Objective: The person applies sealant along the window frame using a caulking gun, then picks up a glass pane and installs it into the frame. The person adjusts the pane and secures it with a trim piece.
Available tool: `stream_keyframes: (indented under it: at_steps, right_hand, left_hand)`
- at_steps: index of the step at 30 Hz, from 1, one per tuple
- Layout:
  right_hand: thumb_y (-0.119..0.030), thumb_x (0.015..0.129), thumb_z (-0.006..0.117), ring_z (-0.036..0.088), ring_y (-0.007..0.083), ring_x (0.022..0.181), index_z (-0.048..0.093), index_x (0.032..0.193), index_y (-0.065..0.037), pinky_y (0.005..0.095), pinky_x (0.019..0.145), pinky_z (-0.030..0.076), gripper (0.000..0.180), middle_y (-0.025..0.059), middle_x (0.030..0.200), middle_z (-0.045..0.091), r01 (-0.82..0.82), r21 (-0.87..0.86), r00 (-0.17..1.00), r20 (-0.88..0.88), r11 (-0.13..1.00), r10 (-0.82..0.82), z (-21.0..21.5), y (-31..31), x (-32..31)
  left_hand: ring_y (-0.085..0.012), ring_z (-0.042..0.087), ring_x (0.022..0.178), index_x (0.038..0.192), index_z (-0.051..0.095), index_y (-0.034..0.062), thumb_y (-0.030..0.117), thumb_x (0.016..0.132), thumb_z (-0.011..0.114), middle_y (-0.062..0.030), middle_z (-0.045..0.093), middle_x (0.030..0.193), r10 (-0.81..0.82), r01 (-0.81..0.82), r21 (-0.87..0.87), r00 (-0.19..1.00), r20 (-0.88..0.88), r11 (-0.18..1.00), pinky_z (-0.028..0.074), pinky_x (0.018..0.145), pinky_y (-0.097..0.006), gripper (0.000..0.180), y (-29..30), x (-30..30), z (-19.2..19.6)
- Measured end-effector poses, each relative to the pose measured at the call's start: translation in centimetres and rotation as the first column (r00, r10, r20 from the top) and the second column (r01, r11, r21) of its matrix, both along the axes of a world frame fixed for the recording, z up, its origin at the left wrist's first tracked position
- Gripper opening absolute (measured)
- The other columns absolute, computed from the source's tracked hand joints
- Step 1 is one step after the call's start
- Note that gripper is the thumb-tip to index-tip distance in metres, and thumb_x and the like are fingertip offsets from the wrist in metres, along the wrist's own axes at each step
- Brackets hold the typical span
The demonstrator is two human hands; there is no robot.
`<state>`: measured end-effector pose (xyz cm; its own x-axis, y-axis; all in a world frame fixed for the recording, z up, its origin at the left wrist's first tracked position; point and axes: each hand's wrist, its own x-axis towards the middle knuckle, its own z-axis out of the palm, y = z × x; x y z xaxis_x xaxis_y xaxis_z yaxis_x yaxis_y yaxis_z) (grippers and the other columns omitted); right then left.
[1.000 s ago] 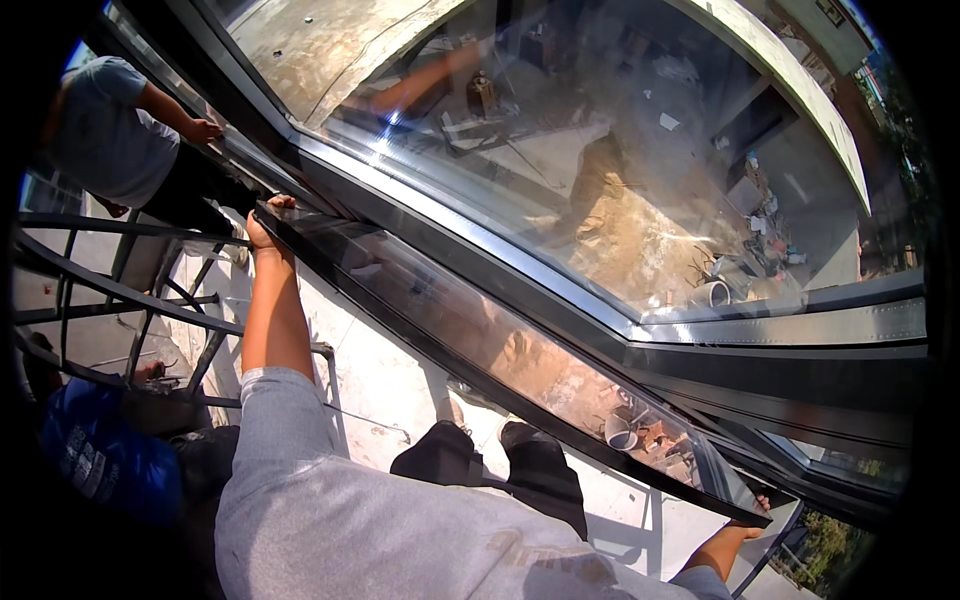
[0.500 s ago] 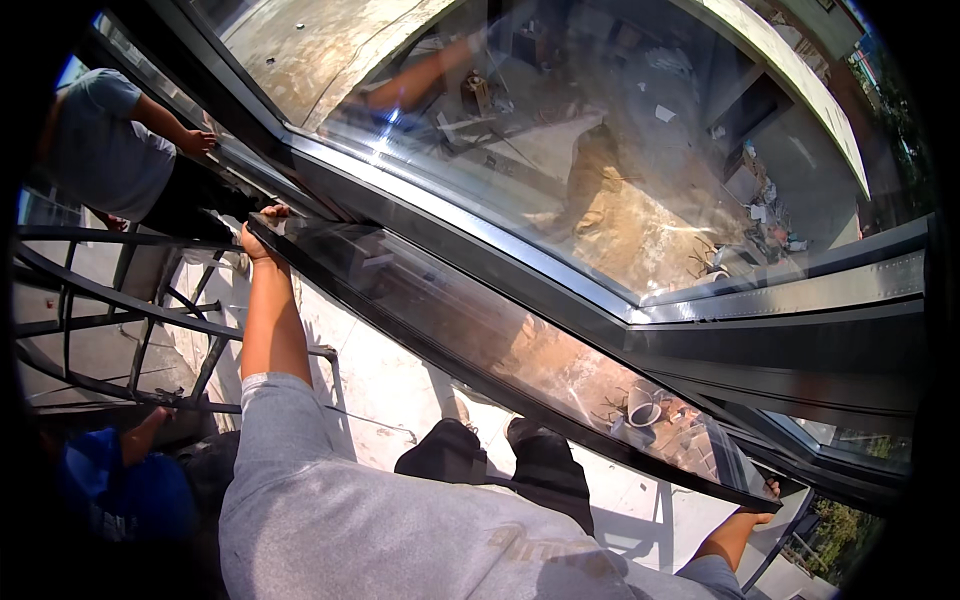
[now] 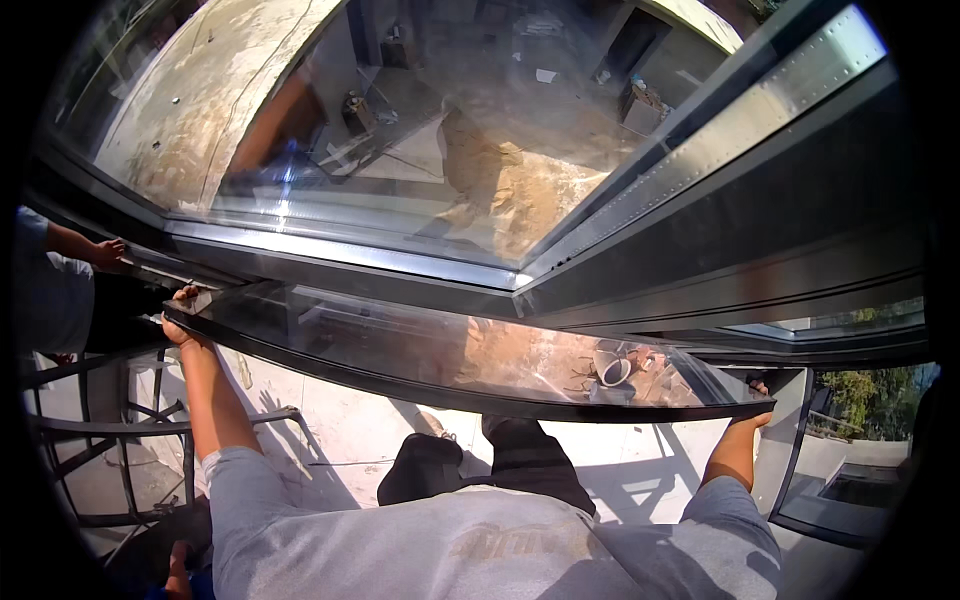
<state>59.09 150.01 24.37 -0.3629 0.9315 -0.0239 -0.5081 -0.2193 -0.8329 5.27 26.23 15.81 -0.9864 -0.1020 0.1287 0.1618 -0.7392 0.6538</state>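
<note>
- While the long glass panel is held level in front of the body, its left end is gripped by the left hand, fingers curled over the dark edge.
- The right end is grasped by the right hand; only the fingertips are visible at the corner.
- The panel is positioned just below the dark window frame, close to the lower rail, spanning between both outstretched arms.
- A co-worker's hand is rested on the frame at the far left.
- A metal railing is seen below left, above the pale floor.
</note>
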Motion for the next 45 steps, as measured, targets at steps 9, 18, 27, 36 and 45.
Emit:
stream_keyframes:
  at_steps: [9, 18, 27, 36, 45]
  right_hand:
    - [-0.036, 0.088, 0.038, 0.058, 0.0358, 0.080, 0.059, 0.066, -0.002, 0.0401, 0.081, 0.048, 0.045, 0.0179, 0.073, 0.061, 0.244, -0.166, 0.968, -0.013, 0.955, -0.250, 0.8, -3.1, -4.8]
    - [-0.040, 0.090, 0.043, 0.058, 0.0355, 0.077, 0.058, 0.069, -0.002, 0.0438, 0.079, 0.051, 0.046, 0.0164, 0.073, 0.059, 0.200, -0.190, 0.976, -0.050, 0.961, -0.213, 0.9, -4.5, -5.1]
    - [-0.034, 0.090, 0.045, 0.056, 0.0353, 0.068, 0.055, 0.073, -0.002, 0.0453, 0.070, 0.052, 0.037, 0.0151, 0.066, 0.055, 0.333, -0.180, 0.937, -0.047, 0.926, -0.347, 0.3, -3.4, -5.9]
    - [-0.029, 0.093, 0.038, 0.055, 0.0346, 0.067, 0.055, 0.080, 0.001, 0.0452, 0.068, 0.050, 0.037, 0.0176, 0.073, 0.057, 0.305, -0.240, 0.942, -0.068, 0.922, -0.329, -0.1, -3.7, -5.8]
    - [-0.028, 0.092, 0.038, 0.058, 0.0340, 0.063, 0.055, 0.079, -0.001, 0.0435, 0.064, 0.052, 0.035, 0.0162, 0.070, 0.058, 0.384, -0.297, 0.916, 0.004, 0.875, -0.401, -0.5, -2.8, -7.0]
  left_hand:
    - [-0.0288, 0.065, 0.114, 0.125, 0.065, 0.0011, 0.023, 0.094, 0.054, -0.0156, 0.069, 0.123, 0.115, -0.052, -0.395, 0.984, 0.139, 0.917, 0.049, 0.104, -0.042, 0.039, -5.4, 0.2, 0.5]
    - [-0.0285, 0.065, 0.114, 0.127, 0.063, 0.0026, 0.022, 0.093, 0.056, -0.0150, 0.069, 0.124, 0.352, -0.132, -0.819, 0.931, 0.091, 0.559, 0.049, 0.104, -0.041, 0.040, 9.8, -1.6, -0.5]
    - [-0.0281, 0.065, 0.115, 0.129, 0.062, 0.0041, 0.021, 0.091, 0.058, -0.0144, 0.068, 0.125, 0.345, -0.150, -0.880, 0.939, 0.017, 0.451, 0.050, 0.104, -0.041, 0.041, 13.9, -3.0, 1.1]
    - [-0.0278, 0.065, 0.115, 0.130, 0.061, 0.0057, 0.020, 0.090, 0.060, -0.0138, 0.068, 0.126, 0.336, -0.168, -0.911, 0.941, -0.035, 0.377, 0.050, 0.104, -0.041, 0.042, 14.9, -3.2, 1.9]
    - [-0.0275, 0.065, 0.115, 0.132, 0.060, 0.0072, 0.018, 0.089, 0.061, -0.0132, 0.067, 0.127, 0.317, -0.186, -0.936, 0.944, -0.087, 0.298, 0.050, 0.104, -0.040, 0.044, 15.9, -4.0, 2.9]
